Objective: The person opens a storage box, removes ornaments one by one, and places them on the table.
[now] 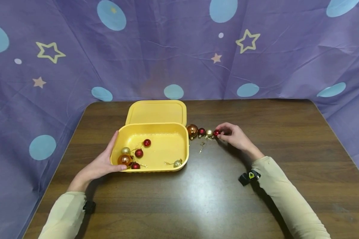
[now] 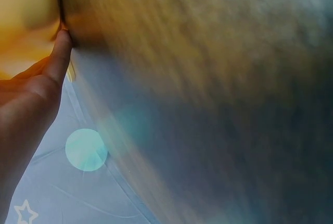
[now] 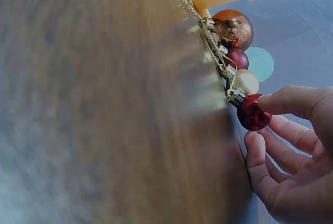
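Observation:
My left hand [image 1: 99,166] holds the left end of a yellow box [image 1: 160,144], its thumb at the front wall. Inside lie a shiny orange bauble [image 1: 124,160], several small red baubles [image 1: 147,142] and gold glitter ones [image 1: 178,163]. To the right of the box, a row of baubles rests on the table: copper-orange [image 1: 192,130], dark red [image 1: 201,132] and pale gold [image 1: 209,133]. At the row's right end, my right hand [image 1: 235,136] pinches a shiny red bauble [image 3: 253,112] between thumb and fingers. It touches or nearly touches the pale gold one.
Behind the box lies a yellow lid [image 1: 156,112], flat on the brown wooden table [image 1: 272,132]. Gold hanging strings [image 1: 202,146] trail in front of the row. A purple curtain [image 1: 167,49] with stars and dots stands beyond the table's back edge.

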A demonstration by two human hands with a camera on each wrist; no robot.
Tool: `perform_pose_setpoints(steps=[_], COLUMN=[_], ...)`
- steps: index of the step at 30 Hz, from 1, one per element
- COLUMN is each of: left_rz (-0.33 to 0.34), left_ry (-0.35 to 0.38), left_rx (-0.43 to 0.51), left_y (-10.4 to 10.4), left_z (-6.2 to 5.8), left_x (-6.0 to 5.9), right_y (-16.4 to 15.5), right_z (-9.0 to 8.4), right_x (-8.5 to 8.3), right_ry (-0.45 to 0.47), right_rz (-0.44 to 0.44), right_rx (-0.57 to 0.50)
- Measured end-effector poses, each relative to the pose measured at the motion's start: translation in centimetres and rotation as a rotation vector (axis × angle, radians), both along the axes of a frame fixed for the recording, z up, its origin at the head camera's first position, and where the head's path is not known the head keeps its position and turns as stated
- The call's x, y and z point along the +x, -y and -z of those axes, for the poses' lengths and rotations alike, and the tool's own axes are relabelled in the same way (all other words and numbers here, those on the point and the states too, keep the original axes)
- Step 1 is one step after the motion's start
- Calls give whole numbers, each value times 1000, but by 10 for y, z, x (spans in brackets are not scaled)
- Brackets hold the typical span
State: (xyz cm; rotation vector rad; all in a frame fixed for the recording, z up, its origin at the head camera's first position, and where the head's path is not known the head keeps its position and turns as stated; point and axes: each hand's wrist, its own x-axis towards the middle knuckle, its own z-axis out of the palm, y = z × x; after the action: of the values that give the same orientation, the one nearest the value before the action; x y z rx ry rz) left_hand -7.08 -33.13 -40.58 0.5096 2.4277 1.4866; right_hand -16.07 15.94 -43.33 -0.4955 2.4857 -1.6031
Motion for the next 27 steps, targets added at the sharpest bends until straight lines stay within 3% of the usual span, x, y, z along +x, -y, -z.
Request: perform_pose_setpoints(steps=[18, 27], left_rz=[3, -2], left_ry=[9, 11], left_rx=[8, -12], left_y=[0, 0], left_z=[0, -1], left_x=[1, 1], right_y=[-5, -6], right_z=[-3, -17], right_x=[-1, 4], right_ry=[57, 22], right_rz=[2, 60], right_rx=[21, -60])
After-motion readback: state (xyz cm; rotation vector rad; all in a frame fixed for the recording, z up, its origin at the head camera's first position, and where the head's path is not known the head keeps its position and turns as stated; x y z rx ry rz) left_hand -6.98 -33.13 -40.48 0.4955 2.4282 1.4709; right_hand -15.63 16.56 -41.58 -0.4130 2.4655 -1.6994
